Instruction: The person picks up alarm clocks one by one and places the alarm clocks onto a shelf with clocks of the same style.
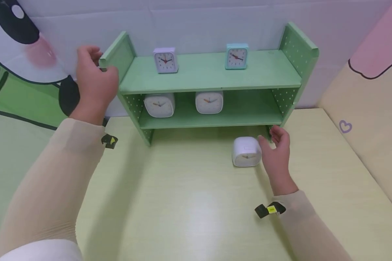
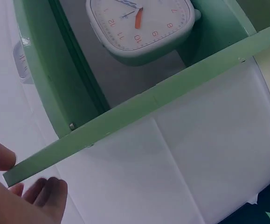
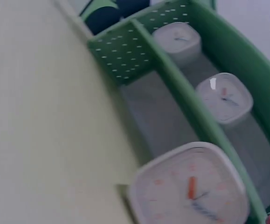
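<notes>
My left hand (image 1: pixel 96 81) grips the top of the left side panel of a green two-tier shelf (image 1: pixel 212 88). In the left wrist view, the thumb lies on one side of the panel edge and the fingers on the other. A white rounded clock (image 1: pixel 246 151) sits in front of the shelf at right, its face tilted up. My right hand (image 1: pixel 277 156) is beside it, thumb at the clock's right side and the other fingers loosely bent away from it. That clock looms large in the right wrist view, where only a fingertip shows.
Two white clocks (image 1: pixel 160 105) stand on the shelf's lower tier, at left and centre. On the top tier are a purple clock (image 1: pixel 165 60) and a turquoise clock (image 1: pixel 236 56). A pale wooden table (image 1: pixel 183 203) carries the shelf, with a printed cloth (image 1: pixel 199 25) behind.
</notes>
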A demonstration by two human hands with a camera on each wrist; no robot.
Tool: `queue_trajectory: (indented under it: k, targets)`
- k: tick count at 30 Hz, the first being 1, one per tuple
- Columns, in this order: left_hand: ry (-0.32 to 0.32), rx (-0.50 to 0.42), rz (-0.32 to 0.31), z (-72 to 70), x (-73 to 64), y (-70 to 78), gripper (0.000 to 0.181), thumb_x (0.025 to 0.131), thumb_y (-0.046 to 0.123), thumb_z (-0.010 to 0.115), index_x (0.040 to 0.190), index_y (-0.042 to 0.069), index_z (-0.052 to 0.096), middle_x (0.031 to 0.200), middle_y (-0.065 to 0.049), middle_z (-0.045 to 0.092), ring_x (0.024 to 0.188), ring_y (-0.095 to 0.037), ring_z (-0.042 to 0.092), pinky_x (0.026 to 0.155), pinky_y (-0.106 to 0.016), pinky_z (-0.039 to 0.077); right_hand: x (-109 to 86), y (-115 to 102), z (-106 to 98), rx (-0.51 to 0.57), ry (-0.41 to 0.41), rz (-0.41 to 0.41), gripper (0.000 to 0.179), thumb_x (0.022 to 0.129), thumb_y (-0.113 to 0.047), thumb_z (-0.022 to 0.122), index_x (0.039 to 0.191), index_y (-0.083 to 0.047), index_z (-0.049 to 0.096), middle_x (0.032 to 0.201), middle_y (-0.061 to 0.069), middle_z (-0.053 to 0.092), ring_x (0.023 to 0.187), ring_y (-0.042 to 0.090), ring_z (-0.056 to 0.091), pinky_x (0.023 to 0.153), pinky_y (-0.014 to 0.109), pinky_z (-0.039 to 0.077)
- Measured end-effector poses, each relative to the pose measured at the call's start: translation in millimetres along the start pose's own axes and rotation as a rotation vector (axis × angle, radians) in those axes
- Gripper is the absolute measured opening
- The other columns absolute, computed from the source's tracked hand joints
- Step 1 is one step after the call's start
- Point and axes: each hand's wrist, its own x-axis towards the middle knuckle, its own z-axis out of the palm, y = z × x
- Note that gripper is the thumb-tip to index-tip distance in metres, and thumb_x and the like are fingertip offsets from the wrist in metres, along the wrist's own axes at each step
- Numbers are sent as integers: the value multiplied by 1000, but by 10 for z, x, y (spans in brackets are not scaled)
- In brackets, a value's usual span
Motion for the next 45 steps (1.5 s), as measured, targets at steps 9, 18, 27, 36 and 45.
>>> queue_trajectory:
  k: [9,18,27,36,45]
  targets:
    - [-124,245,-55,14,165,2,80,92,3,41,163,36,25,156,-3,38,116,-21,42,81,-35,47,-169,268,193,-184,-166,59,86,91,-21,78,157,-2,26,153,21,33,140,35,35,116,51,31]
    - [-65,359,6,115,224,-25,70,99,10,33,164,33,25,164,5,34,122,-19,43,92,-34,43,-305,429,415,-355,-57,-25,100,77,-29,91,151,-1,30,149,20,32,129,36,39,102,58,40]
    - [133,338,100,275,215,-139,68,94,2,40,157,26,43,156,6,48,124,-13,49,97,-29,45,-363,562,538,-318,33,60,115,72,-36,94,158,-10,22,153,17,29,131,34,41,109,52,38]
    - [286,373,187,369,225,-203,50,100,11,43,147,20,56,141,0,62,114,-19,60,90,-27,46,-373,592,517,-251,-20,20,108,74,-27,93,156,-7,27,151,16,33,134,32,39,112,52,34]
    - [308,375,161,409,244,-203,49,101,11,42,146,21,57,141,2,63,124,-11,58,99,-21,45,-392,567,501,-248,-40,14,108,75,-27,93,157,-7,25,151,16,33,134,31,39,111,53,34]
